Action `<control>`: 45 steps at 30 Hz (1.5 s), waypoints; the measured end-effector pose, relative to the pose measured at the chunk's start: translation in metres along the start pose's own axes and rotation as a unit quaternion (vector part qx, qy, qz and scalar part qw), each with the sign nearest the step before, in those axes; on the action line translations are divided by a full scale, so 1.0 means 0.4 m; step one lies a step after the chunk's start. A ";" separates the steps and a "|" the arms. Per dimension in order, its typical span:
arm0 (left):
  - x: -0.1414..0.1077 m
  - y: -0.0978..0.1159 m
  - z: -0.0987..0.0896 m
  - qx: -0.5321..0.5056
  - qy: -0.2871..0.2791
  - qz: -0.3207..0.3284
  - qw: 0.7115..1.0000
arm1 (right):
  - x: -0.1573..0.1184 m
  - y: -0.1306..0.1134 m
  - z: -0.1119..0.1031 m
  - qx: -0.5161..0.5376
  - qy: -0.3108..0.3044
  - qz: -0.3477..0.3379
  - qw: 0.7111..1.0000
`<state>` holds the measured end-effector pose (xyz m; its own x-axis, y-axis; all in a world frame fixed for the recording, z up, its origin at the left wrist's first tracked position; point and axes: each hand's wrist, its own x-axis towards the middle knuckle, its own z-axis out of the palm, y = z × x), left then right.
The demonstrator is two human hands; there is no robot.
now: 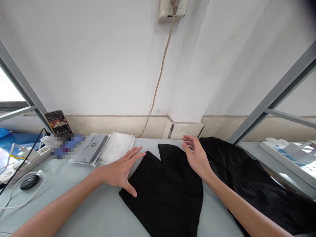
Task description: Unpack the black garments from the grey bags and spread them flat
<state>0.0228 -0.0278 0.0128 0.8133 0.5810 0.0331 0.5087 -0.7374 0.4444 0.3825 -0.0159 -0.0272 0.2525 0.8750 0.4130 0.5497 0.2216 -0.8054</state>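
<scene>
White wall (111, 59) fills the space beyond both sets of fingers, with a beige cord (161, 69) hanging from a socket (166, 11) high above them. Below the fingers spreads a pale grey table (98, 217). One black cloth (165, 187) lies flat between the two hands and runs on toward the person, its far edge cut by a V-shaped notch that sits between the left and right fingertips. The left hand (120, 172) is at the cloth's left side, fingers spread wide, the thumb well away from the others; thumb tip and forefinger tip reach over the cloth's border, though whether they press on it I cannot tell. The right hand (197, 161) is at the cloth's right side, fingers slightly bent, the thumb apart from them and nothing seen between; its contact with the cloth is unclear too. Just right of the right fingers, a second, shinier black cloth (237, 168) lies in loose folds. Beyond and left of the left fingers are white plastic bags (117, 146), then grey plastic bags (93, 148), and farther off a propped phone (59, 121) and a power strip (39, 158)
</scene>
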 end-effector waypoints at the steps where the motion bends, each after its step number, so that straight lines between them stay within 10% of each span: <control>1: 0.001 0.004 -0.001 0.000 -0.002 0.009 1.000 | -0.002 -0.006 -0.005 -0.014 0.002 -0.009 1.000; 10: 0.028 0.038 0.033 0.023 0.084 0.037 0.995 | -0.047 -0.059 -0.012 -0.168 -0.195 -0.077 0.963; 15: 0.032 0.044 0.050 0.055 0.110 0.064 0.990 | -0.052 -0.057 -0.001 -0.226 -0.137 -0.197 0.944; 22: 0.030 0.033 0.073 0.053 0.093 0.104 0.989 | -0.047 -0.041 -0.002 -0.305 -0.155 -0.089 0.935; 30: 0.034 0.035 0.074 0.082 0.112 0.072 0.988 | -0.035 -0.016 0.005 -0.205 -0.142 -0.171 0.953; 45: 0.028 0.043 0.078 0.048 0.052 0.104 0.992 | -0.016 0.033 0.020 -0.205 -0.177 -0.112 0.956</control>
<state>0.0495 -0.0447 -0.0069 0.8725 0.4411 0.2100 0.3611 -0.8718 0.3311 0.3817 -0.0151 -0.0439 -0.1524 0.9326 0.3272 0.8433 0.2954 -0.4490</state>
